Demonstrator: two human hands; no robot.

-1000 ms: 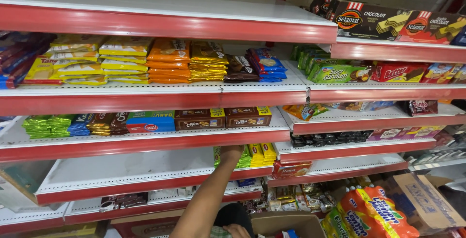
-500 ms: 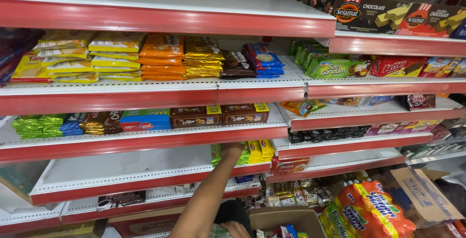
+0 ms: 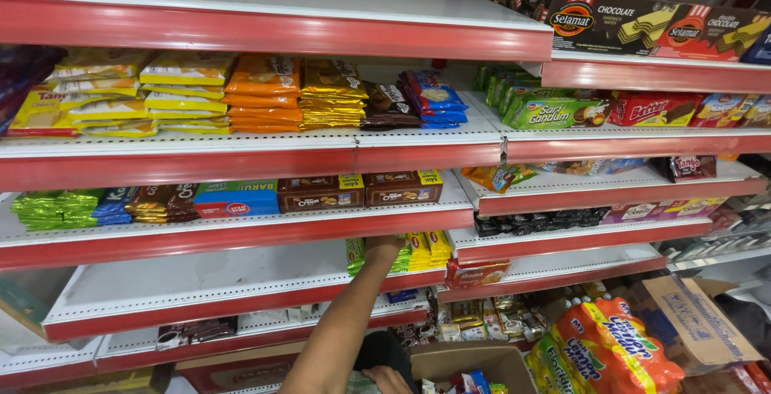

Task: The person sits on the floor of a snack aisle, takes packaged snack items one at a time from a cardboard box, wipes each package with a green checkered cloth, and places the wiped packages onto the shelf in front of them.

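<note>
We reach our left hand (image 3: 384,251) up into the third shelf (image 3: 201,281) from the top, where it meets a row of green packets (image 3: 356,254) standing on edge, with yellow packets (image 3: 430,249) just to the right of our fingers. The hand is seen from behind and partly tucked under the red lip of the shelf above, so we cannot tell whether our fingers are spread, pressed together or pinching a packet; they touch or nearly touch the green row. Our right hand (image 3: 387,379) sits low at the bottom edge, above an open cardboard box (image 3: 466,359) with small packets inside, and its fingers are too cut off for us to read.

What we judge could go wrong here: the packets stand thin and upright, so a push from our fingers could tip the green ones back or knock the yellow ones beside them over like dominoes. To the left of our fingers the shelf runs bare, so nothing braces the row on that side and it may slump that way. Our forearm rises close past the red front edge of the shelf below, and a careless pull back could drag a packet off the lip and drop it toward the box
</note>
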